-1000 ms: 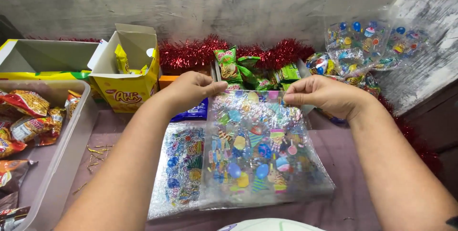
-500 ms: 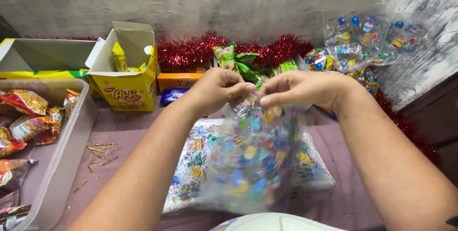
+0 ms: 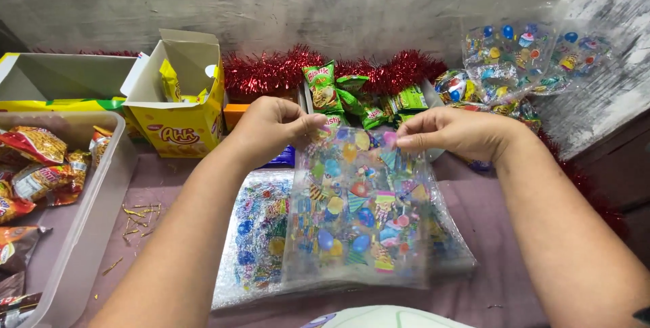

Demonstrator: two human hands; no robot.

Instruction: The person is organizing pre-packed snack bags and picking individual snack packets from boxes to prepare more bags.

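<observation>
Left hand [image 3: 271, 128] and right hand [image 3: 460, 132] are pinching the top edge of a clear printed gift bag [image 3: 362, 213], lifting it off the stack of bags [image 3: 261, 233] at 6 o'clock. It is likely handling light, limp and slippery; corner grips seem best.

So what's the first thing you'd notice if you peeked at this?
Probably the shiny clear bag printed with colourful balloons, lifted by its top edge between the left hand and right hand over a stack of the same bags. Then the red tinsel along the wall, behind green snack packets.
</observation>
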